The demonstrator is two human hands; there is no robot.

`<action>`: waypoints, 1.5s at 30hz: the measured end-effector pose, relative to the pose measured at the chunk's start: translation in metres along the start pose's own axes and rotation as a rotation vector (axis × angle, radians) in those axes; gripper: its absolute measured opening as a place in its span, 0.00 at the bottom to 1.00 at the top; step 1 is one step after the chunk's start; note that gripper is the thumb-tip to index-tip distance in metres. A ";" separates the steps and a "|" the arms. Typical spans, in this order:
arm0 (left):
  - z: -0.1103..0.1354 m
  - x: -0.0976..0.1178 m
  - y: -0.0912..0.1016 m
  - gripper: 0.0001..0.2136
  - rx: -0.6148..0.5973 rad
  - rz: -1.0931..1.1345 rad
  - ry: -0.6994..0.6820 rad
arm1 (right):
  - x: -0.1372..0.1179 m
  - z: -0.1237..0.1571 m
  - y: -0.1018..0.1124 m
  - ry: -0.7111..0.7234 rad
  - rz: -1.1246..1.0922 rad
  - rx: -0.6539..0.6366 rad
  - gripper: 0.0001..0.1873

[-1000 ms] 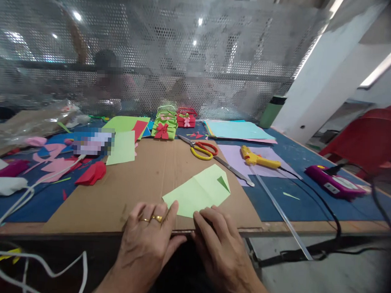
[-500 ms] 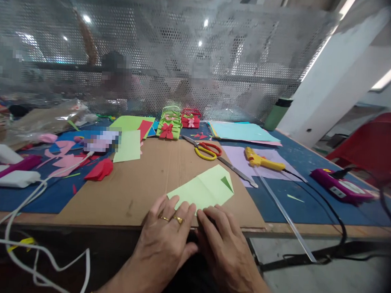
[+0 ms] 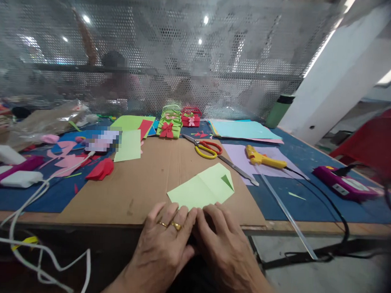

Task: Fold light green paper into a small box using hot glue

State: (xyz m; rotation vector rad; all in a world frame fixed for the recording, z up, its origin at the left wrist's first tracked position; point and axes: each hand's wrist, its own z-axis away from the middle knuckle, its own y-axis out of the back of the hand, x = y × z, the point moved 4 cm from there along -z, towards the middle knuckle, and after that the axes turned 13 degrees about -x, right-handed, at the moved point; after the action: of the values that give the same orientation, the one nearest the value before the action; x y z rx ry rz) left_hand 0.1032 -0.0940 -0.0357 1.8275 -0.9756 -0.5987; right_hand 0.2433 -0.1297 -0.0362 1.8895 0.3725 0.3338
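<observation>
A folded light green paper sheet (image 3: 202, 188) lies on a brown cardboard mat (image 3: 143, 183) near the table's front edge. My left hand (image 3: 166, 244), with two gold rings, rests palm down with its fingers stretched flat onto the near edge of the paper. My right hand (image 3: 222, 241) lies right beside it, fingers also flat and pressing the paper's near edge. The two hands touch each other at the fingertips. The paper's far right corner is turned over, showing a darker green triangle.
Red and yellow handled scissors (image 3: 208, 149), a yellow glue gun (image 3: 262, 158) with black cord, a clear ruler (image 3: 286, 213), a purple device (image 3: 343, 186), coloured paper stacks (image 3: 244, 131), small paper baskets (image 3: 169, 126), paper scraps at left, white cable (image 3: 36, 192). People sit behind a mesh screen.
Both hands have slid forward and closer together along the paper's near edge; the left hand moved right until its fingers meet the right hand's.
</observation>
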 end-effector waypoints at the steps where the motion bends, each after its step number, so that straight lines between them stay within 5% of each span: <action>1: 0.000 0.001 0.000 0.23 0.010 0.002 -0.006 | -0.001 0.000 0.000 -0.004 0.010 -0.025 0.18; 5: 0.002 0.001 0.001 0.18 0.065 -0.032 -0.023 | 0.001 -0.001 0.001 0.000 0.030 -0.083 0.17; 13: 0.000 0.003 -0.004 0.20 0.028 -0.071 0.023 | 0.004 0.007 0.006 0.136 -0.020 0.017 0.16; 18: -0.006 0.006 -0.002 0.26 0.000 -0.122 0.031 | 0.024 0.016 0.021 0.006 -0.229 0.082 0.15; 22: -0.010 0.005 0.001 0.27 0.015 -0.140 0.003 | 0.061 0.022 0.036 -0.163 -0.174 0.182 0.14; 26: -0.014 -0.004 0.003 0.31 -0.007 -0.139 -0.023 | 0.084 0.014 0.028 -0.221 -0.058 0.020 0.17; 32: -0.013 -0.022 0.010 0.33 -0.030 -0.175 -0.039 | 0.074 -0.001 0.017 -0.207 -0.010 -0.095 0.13; 39: -0.007 -0.054 0.017 0.27 -0.039 -0.207 0.114 | 0.037 -0.011 0.025 -0.127 0.034 -0.160 0.14; 45: -0.004 -0.052 0.012 0.24 -0.067 -0.072 -0.043 | 0.040 -0.011 0.019 -0.085 0.007 -0.148 0.18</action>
State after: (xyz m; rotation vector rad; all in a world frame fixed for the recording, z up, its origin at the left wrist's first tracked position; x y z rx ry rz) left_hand 0.0728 -0.0521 -0.0237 1.8027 -0.9101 -0.7096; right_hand 0.2772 -0.1102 -0.0126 1.7542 0.2762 0.2773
